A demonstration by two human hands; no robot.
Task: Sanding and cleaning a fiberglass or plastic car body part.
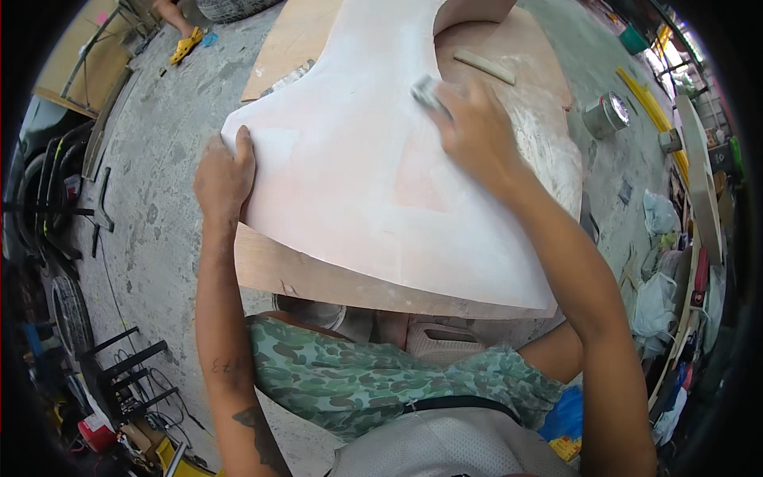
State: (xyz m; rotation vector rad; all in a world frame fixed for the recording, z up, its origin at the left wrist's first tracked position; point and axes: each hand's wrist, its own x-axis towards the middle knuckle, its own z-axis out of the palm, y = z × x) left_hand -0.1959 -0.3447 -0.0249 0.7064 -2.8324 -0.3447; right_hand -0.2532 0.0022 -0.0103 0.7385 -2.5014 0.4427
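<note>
A car fender (342,183), coated in whitish and pale pink filler, lies across a wooden board in front of me. My left hand (225,179) grips its left edge, the thumb on the near face and the other fingers partly hidden behind it. On the upper right of the panel, beside the wheel-arch cutout, my right hand (481,131) presses a small grey folded piece of sandpaper (427,93) to the surface. That hand is closed over it and slightly blurred. White dust covers the panel.
Under the fender is the wooden board (270,266), with a flat stick (485,67) on its far right. A metal can (606,116) stands on the concrete floor to the right, near yellow strips (645,99). Black frames (131,370) and cables lie left. Another person's foot in a yellow clog (186,45) shows far left.
</note>
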